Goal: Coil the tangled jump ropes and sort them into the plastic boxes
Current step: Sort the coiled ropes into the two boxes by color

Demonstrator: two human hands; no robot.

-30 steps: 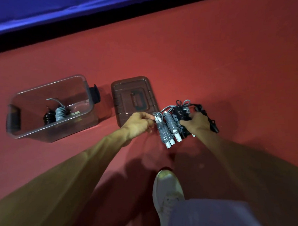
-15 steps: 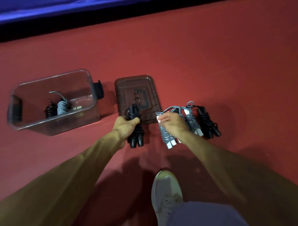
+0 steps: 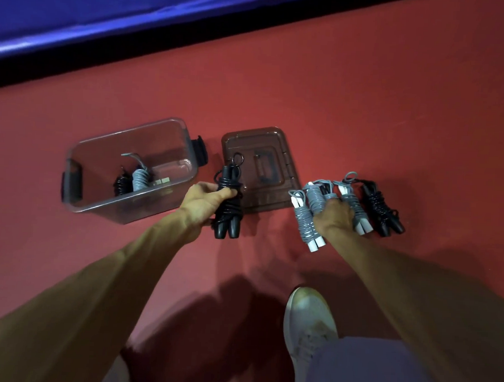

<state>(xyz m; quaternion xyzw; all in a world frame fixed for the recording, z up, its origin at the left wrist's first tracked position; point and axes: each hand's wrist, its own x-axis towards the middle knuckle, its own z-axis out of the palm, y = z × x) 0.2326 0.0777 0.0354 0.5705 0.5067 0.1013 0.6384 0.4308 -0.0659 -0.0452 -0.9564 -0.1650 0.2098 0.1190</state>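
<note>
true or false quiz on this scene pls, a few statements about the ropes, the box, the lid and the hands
1. The left hand grips a black coiled jump rope. True.
2. The clear plastic box is empty. False: it holds a small black coil and a grey coil.
3. The brown plastic lid is closed on the box. False: it lies flat on the red floor beside the box.
4. The right hand is on the grey coiled jump ropes. True.
5. A second black rope bundle lies on the floor to the right of the grey ones. True.
</note>
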